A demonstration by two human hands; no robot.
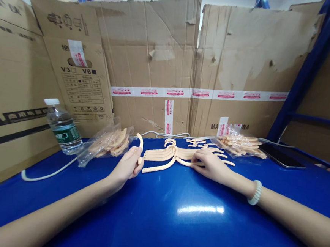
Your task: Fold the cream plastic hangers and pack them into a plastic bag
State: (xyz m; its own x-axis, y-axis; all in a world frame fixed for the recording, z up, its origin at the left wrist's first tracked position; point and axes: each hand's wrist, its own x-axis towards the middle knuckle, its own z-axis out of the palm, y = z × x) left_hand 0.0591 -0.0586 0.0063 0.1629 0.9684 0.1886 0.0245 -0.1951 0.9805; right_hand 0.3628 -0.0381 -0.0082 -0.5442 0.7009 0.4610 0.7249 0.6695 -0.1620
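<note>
My left hand [128,163] is closed around a curved beige strip [140,141], whose upper end sticks up above the fingers and whose lower end shows beside the thumb. To its right, several similar slim curved strips [159,154] lie side by side on the blue table, their ends meeting those of a second row [186,153]. One strip [159,168] lies nearest me, bowed toward the middle. Over the right-hand row, my right hand [209,164] has its fingertips pinched at the nearest strip [183,162]. The palm hides part of that row.
Plastic bags of beige pieces lie at left [109,142] and right [240,142]. A water bottle [63,129] stands at left by a white cable [48,177]. A dark phone [281,155] lies far right. Small curved pieces [196,142] sit behind the rows. Cardboard [152,61] walls the back.
</note>
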